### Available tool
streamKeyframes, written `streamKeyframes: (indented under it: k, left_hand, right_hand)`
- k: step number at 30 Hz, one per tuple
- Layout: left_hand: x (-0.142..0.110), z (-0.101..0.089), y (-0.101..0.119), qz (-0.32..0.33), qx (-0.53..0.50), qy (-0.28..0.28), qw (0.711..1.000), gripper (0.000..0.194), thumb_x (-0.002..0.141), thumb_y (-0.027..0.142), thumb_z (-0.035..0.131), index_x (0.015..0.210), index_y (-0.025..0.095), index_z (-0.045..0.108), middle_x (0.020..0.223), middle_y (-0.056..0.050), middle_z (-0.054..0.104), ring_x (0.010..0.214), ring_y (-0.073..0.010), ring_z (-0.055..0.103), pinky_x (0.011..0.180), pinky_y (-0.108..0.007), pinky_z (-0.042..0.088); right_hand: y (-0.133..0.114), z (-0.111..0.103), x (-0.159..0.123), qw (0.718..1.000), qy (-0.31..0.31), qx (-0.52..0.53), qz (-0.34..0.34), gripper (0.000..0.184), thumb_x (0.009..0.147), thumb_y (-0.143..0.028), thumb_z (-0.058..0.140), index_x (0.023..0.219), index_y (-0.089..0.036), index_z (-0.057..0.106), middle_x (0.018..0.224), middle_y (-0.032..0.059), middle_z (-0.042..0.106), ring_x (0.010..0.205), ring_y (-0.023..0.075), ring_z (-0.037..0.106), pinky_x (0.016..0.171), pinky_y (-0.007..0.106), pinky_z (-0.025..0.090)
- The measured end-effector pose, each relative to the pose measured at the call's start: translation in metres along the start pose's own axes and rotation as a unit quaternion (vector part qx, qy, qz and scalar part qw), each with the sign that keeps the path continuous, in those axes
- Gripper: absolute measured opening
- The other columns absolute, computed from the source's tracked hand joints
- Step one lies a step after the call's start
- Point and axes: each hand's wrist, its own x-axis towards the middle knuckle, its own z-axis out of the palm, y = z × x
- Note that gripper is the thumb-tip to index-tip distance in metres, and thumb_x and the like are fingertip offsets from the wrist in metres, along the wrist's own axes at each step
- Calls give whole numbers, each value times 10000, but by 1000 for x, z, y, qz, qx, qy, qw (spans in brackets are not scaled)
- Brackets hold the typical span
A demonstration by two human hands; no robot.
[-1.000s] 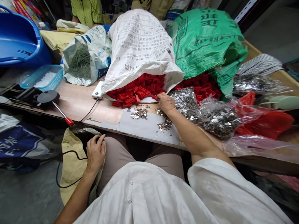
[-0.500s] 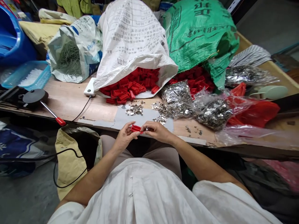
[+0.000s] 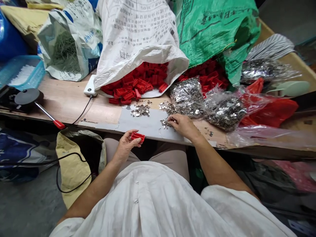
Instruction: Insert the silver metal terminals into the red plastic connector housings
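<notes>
Just off the table's front edge, my left hand (image 3: 125, 144) holds a red plastic housing (image 3: 137, 137) between thumb and fingers, its hollow side facing up. My right hand (image 3: 183, 125) is over the grey mat (image 3: 150, 123), fingertips pinched at a small heap of shiny metal pieces (image 3: 165, 123). Whatever lies between those fingertips is too small to make out. Another heap of metal pieces (image 3: 140, 110) lies to the left on the mat. Behind it, many more red plastic housings (image 3: 133, 89) spill from the mouth of a white woven sack (image 3: 140, 33).
A green sack (image 3: 209, 29) with red parts and clear bags of metal pieces (image 3: 189, 97) stand at the right. On the left are a red-handled lever tool (image 3: 46, 113), a white power strip (image 3: 90, 86), a blue basket (image 3: 34, 74) and a bag of thin rods (image 3: 65, 54).
My right hand has left the red plastic housing and moved right and forward to the metal pieces. My left hand keeps the housing, slightly further left. The camera view has shifted a little.
</notes>
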Motion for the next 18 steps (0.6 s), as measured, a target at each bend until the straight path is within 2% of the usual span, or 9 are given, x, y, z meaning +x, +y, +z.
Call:
streamKeyframes:
  k: [9,13,15,18]
  left_hand:
    - [-3,7,0,-10,-28,-1,1000,566,727,378,762,1190,148,530,855,-25,654,711,-143,678,644,-260,570]
    - [-3,9,-1,-10,-24,-15,1000,608,715,374,772,1216,156,506,873,-30,657,740,-166,693,688,-294,579]
    - [-2,10,-4,21,8,-17,1000,611,703,356,784,1216,165,513,872,-24,656,751,-158,684,710,-298,577]
    - [-2,10,-8,133,131,7,982,563,720,344,778,1210,188,548,919,-23,657,781,-132,656,749,-274,557]
  right_hand:
    - [-19,0,-19,997,-45,-56,10,111,885,-255,553,891,-204,651,939,68,674,858,197,604,772,301,419]
    - [-19,5,-25,997,-35,-62,21,99,885,-265,555,874,-212,639,929,66,686,850,208,604,729,306,408]
    - [-20,6,-28,999,-19,-39,23,89,880,-260,555,881,-213,630,910,59,688,815,202,600,706,304,403]
    - [-23,4,-32,998,10,48,34,94,869,-271,562,916,-206,610,862,46,683,736,177,585,667,290,404]
